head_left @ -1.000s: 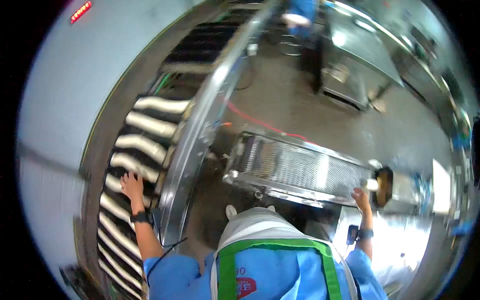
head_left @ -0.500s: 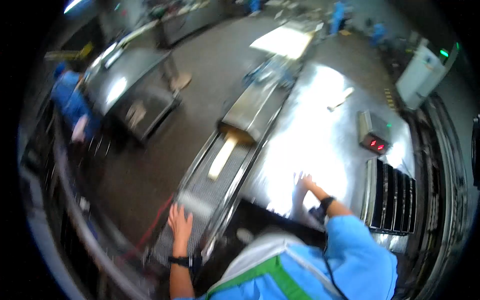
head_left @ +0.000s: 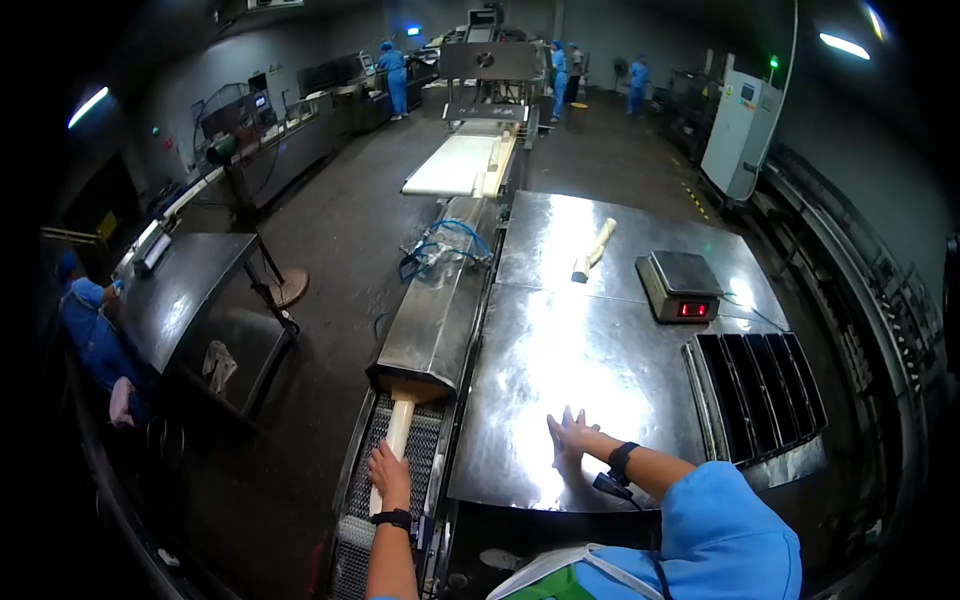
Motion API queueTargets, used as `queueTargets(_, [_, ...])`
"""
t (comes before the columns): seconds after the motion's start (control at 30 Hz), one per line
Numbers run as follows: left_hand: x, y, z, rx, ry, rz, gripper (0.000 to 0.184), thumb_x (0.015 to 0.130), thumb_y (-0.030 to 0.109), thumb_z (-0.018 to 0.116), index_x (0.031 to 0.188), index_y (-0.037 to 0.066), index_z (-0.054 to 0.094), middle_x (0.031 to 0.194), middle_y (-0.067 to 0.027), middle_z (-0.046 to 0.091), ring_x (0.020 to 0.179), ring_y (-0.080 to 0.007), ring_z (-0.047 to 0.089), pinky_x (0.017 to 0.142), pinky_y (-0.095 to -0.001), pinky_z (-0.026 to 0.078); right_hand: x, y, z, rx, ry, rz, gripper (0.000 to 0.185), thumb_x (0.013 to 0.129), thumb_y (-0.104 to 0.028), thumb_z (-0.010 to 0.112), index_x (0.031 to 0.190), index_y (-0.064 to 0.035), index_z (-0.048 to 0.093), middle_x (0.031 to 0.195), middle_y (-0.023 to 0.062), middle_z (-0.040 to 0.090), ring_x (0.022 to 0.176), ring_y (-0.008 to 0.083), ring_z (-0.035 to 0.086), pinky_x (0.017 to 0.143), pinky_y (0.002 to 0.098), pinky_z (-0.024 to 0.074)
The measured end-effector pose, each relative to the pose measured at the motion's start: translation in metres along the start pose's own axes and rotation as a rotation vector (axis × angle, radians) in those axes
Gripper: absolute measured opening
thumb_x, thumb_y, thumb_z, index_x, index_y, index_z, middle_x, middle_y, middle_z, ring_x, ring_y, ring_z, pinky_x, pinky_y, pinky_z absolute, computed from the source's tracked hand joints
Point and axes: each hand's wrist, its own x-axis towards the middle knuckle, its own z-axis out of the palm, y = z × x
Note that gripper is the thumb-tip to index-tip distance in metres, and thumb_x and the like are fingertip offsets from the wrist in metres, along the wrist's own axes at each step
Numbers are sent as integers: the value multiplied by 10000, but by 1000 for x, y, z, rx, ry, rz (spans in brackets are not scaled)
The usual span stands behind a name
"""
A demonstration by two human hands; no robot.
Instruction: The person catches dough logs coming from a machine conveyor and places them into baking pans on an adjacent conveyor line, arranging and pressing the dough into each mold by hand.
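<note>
A long pale strip of dough [head_left: 398, 428] lies lengthwise on the mesh conveyor belt [head_left: 420, 440], its far end under the mouth of the metal housing [head_left: 428, 330]. My left hand [head_left: 390, 474] is laid over the near part of the strip, fingers along one side and thumb towards the other. On the steel table [head_left: 500, 430] to the right, my right hand [head_left: 570, 437] presses down with its fingers spread and nothing in them. Both wrists wear dark bands. Farther up the table rest pale dough pieces [head_left: 595, 250].
A digital scale [head_left: 678, 285] with a red display stands on the table, behind a rack of black tins [head_left: 757, 395]. Beyond the housing is a white belt [head_left: 455, 165]. Another person [head_left: 95, 330] works at a side table [head_left: 195, 295]; several others are at the back.
The view has tilted up and steadied. My left hand has gone from the bare belt onto the dough strip, which now lies nearer me. My right hand remains on the table.
</note>
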Motion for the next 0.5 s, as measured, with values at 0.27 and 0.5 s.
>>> queueTargets(0.27, [-15,-60,-45,-823,-509,38,356,666,246,561,916,-2,517,787,-134,547,710,-216,525,621,-318,410,69,36,19,-175,55,-191,1131,464,-537,675,1253,-16,53,1259,256,148,1150,405,184,883,488,236])
queueTargets(0.5, [-118,-104,-167,-1911,-463,-420,324,771,203,455,1010,-15,447,882,-142,571,729,-128,540,602,-232,461,58,37,21,-48,110,18,1050,464,-560,660,1252,-89,149,1184,285,281,1117,380,276,914,408,268])
